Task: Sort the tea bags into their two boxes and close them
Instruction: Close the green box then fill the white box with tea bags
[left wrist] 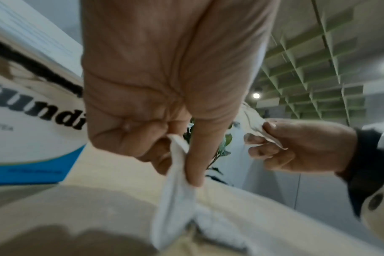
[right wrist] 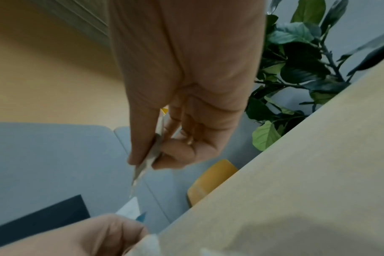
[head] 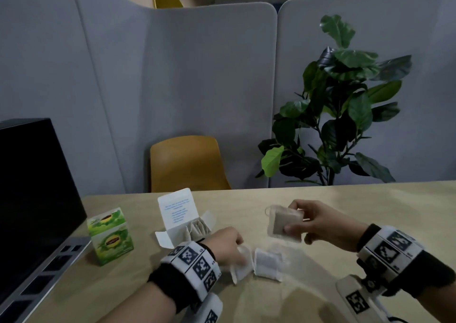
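Mid-sort here, both hands busy. The right hand (head: 318,220) has its grip pinched on a brownish tea bag (head: 283,225), held up off the worktop (head: 370,206). The left hand (head: 228,245) is down on the surface, fingers pinching a white tea bag (left wrist: 175,181) that's partly lifted, with another white bag (head: 267,264) lying just beside it.

The white box (head: 183,221) sits open toward the far edge with bags already standing inside. The green box (head: 111,235) is further left and looks shut.

My guess is the brownish bag goes into the white box next, slid in edge-first between the others.

Pale wood worktop, a laptop (head: 37,187) at the left edge, a yellow chair (head: 187,162), grey partitions (head: 197,76) and a leafy plant (head: 345,100) behind.
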Demonstrator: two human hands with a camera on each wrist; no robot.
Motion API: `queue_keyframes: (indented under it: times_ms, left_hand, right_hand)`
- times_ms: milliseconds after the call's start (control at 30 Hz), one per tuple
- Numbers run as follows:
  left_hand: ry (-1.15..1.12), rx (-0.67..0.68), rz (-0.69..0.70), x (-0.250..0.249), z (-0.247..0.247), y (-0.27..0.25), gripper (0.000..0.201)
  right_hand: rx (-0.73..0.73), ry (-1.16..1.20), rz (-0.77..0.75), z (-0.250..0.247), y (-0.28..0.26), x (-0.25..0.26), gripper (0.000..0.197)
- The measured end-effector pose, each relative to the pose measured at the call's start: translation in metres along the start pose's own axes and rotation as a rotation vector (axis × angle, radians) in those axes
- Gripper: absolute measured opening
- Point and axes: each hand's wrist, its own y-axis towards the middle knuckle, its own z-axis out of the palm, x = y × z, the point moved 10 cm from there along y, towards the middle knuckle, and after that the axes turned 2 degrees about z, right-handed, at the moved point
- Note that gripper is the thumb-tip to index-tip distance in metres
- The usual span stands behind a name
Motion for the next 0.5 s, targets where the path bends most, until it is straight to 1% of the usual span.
queue_keyframes:
  times_ms: [67, 100, 167, 233, 300, 433, 500]
  left_hand:
    - [-0.219, -0.119, 0.087, -0.002, -0.014, -0.008, 0.018]
    - [-0.369, -0.195, 0.123, 0.000, -0.024, -0.014, 0.013]
    - [-0.673, -0.347, 0.184, 0.006, -0.047, -0.030, 0.014]
    - [-0.909, -0.423, 0.247, 0.011, -0.064, -0.045, 0.018]
    - [-1.042, -0.461, 0.291, 0.015, -0.076, -0.057, 0.020]
    - [-1.218, -0.504, 0.294, 0.035, -0.087, -0.073, 0.024]
    - [-1.247, -0.507, 0.298, 0.040, -0.090, -0.078, 0.025]
  right_hand:
    - [0.011, 0.114, -0.049, 0.012, -0.001, 0.015, 0.027]
    - [0.027, 0.168, -0.076, 0.021, -0.001, 0.024, 0.028]
    - [0.063, 0.257, -0.122, 0.041, 0.004, 0.041, 0.030]
    - [0.085, 0.292, -0.163, 0.062, 0.011, 0.057, 0.033]
    - [0.070, 0.304, -0.192, 0.078, 0.021, 0.069, 0.028]
    - [0.024, 0.325, -0.221, 0.096, 0.041, 0.082, 0.022]
    - [0.011, 0.287, -0.239, 0.103, 0.047, 0.091, 0.022]
